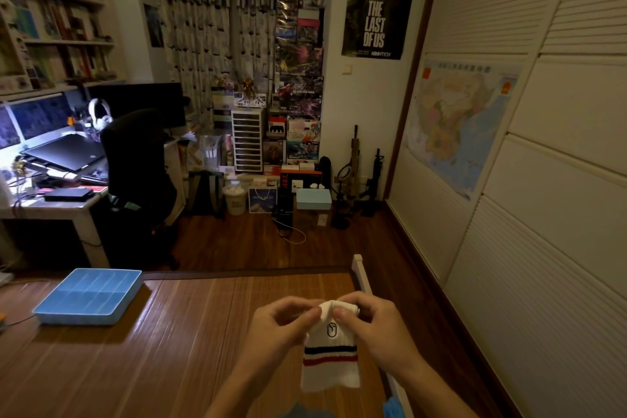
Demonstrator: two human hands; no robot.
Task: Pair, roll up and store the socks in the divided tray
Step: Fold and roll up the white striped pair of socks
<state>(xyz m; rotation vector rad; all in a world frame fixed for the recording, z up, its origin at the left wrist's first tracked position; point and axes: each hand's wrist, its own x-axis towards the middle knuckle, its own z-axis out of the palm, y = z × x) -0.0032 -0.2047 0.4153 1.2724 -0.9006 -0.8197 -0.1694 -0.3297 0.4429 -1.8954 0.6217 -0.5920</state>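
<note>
Sock (pixel 330 360) pinched at top by both hands; tray far left

Forearms run up from bottom edge of view and converge, w/ hands meeting over near-right part of bamboo mat (pixel 169 349).

L hand (pixel 278 326): back toward camera, wrist bent inward, fingers curled. Thumb and forefinger tips are clamped on left side of sock's upper end.

R hand (pixel 376 332): mirrored pose. Thumb presses on front of fabric just above a small oval logo, other fingers curled over the top and behind it.

Fingertips of the two hands nearly touch, only the bunched upper edge btwn them. That end looks folded or rolled into a thick lip. Can't tell how many turns, nor whether it's one sock or two layered.

Rest of sock hangs straight down btwn the wrists: white ribbed knit, dark blue stripe above red stripe, straight-cut lower edge. Whether lower edge touches mat isn't clear.

Divided tray (pixel 78 317): light blue, shallow, partition walls visible inside. Sits flat at mat's far-left corner, well apart from both hands.

Beyond mat: wood floor (pixel 271 248), desk (pixel 68 210) w/ laptop (pixel 68 153) and dark chair (pixel 139 163) at left. Poster (pixel 376 0) on far wall, map (pixel 454 125) on slatted wardrobe door (pixel 559 248) at right.
</note>
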